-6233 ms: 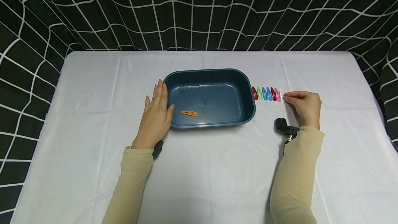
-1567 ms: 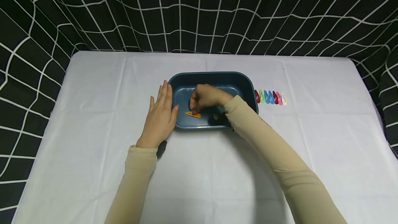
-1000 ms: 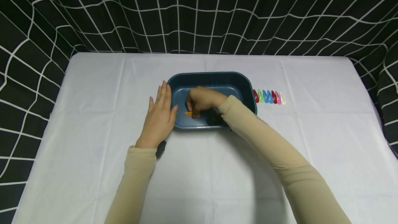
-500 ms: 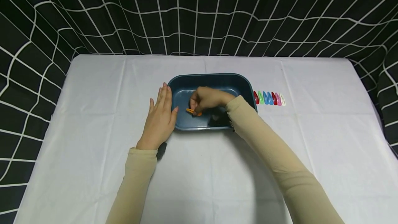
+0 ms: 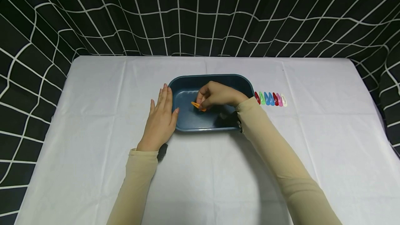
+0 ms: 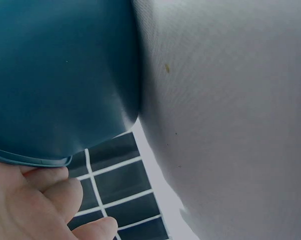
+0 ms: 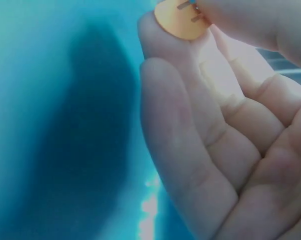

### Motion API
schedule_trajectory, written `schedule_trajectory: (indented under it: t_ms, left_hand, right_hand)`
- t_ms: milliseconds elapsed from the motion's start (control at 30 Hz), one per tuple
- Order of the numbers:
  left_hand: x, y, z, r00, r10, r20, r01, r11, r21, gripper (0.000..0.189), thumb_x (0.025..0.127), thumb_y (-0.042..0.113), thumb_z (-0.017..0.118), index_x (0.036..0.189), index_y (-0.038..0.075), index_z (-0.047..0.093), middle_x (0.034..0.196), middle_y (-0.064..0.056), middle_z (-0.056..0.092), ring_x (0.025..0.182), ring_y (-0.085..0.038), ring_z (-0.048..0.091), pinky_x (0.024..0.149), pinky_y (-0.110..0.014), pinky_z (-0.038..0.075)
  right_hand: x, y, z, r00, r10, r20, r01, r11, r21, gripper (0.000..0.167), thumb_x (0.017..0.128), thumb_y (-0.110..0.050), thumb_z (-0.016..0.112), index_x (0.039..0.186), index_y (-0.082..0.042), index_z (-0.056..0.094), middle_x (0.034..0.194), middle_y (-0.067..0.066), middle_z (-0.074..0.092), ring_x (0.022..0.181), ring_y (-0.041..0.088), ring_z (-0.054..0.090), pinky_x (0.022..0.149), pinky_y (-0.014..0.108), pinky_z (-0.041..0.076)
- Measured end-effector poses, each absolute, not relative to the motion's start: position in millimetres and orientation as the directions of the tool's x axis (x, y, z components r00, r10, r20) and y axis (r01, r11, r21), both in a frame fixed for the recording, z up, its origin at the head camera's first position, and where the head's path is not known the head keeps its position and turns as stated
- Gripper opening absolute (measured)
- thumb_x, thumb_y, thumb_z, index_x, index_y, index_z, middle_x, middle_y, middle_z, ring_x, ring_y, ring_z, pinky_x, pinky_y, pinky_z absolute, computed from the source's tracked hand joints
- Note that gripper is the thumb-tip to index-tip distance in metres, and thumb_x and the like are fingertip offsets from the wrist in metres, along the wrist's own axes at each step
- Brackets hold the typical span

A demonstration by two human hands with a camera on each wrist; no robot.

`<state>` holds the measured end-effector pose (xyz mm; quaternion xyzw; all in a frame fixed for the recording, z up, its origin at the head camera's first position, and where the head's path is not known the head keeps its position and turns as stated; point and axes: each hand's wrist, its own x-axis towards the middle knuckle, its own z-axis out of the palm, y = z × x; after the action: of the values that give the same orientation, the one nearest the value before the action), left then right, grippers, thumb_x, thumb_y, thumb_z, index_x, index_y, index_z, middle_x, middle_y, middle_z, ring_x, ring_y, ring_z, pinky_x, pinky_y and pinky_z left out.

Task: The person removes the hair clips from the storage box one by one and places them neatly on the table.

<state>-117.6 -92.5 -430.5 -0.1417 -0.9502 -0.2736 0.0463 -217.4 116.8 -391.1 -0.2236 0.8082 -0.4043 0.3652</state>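
Observation:
An orange snap hair clip (image 5: pixel 196 105) is pinched between the thumb and fingertips of my right hand (image 5: pixel 220 94), over the inside of a dark blue rectangular basin (image 5: pixel 190 124). In the right wrist view the rounded end of the hair clip (image 7: pixel 183 20) shows between thumb and finger. My left hand (image 5: pixel 158 121) lies with straight fingers along the basin's left side, its thumb at the rim. The left wrist view shows the fingers (image 6: pixel 63 197) against the outer wall of the basin (image 6: pixel 65 75).
Right of the basin, several hair clips (image 5: pixel 271 99) in red, green, blue, pink and white lie side by side in a row. A white cloth (image 5: pixel 200 176) covers the table. Black panels with a white net (image 5: pixel 193 16) stand behind it and at the sides.
The right hand went from the white clip at the row's end into the basin, took hold of the orange clip and lifted it up and rightward. The left hand stayed at the basin.

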Motion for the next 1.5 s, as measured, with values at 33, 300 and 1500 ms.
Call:
schedule_trajectory:
  t_ms: [33,300,1500]
  left_hand:
    - [-117.5,-92.4,-430.4,-0.956,0.244,0.165,0.294,0.81,0.507,0.063,0.1,0.021,0.046,0.147,-0.007,0.016,0.156,-0.018,0.007,0.143,-0.031,0.01,0.107,-0.06,0.013]
    - [-117.8,-92.3,-430.0,-0.956,0.244,0.165,0.294,0.813,0.503,0.062,0.1,0.022,0.045,0.147,-0.008,0.016,0.156,-0.018,0.007,0.143,-0.031,0.01,0.107,-0.061,0.014]
    - [-116.2,-93.3,-431.0,-0.956,0.244,0.161,0.292,0.809,0.51,0.061,0.101,0.022,0.042,0.147,-0.007,0.014,0.156,-0.017,0.004,0.144,-0.023,0.001,0.108,-0.059,0.011]
  right_hand:
    - [-217.3,119.0,-390.7,-0.639,-0.656,-0.401,-0.065,0.566,-0.822,0.005,0.08,0.003,0.066,0.085,0.002,0.066,0.08,0.009,0.068,0.073,0.017,0.062,0.069,0.03,0.054]
    - [-215.8,136.1,-382.1,-0.67,-0.652,-0.355,-0.032,0.503,-0.864,0.006,0.083,0.004,0.061,0.087,0.004,0.065,0.079,0.012,0.069,0.072,0.021,0.064,0.068,0.032,0.053]
    - [-167.0,213.2,-365.7,-0.918,-0.383,-0.107,0.016,0.234,-0.972,0.006,0.084,0.005,0.064,0.089,0.007,0.063,0.077,0.006,0.069,0.072,0.022,0.067,0.07,0.028,0.053]
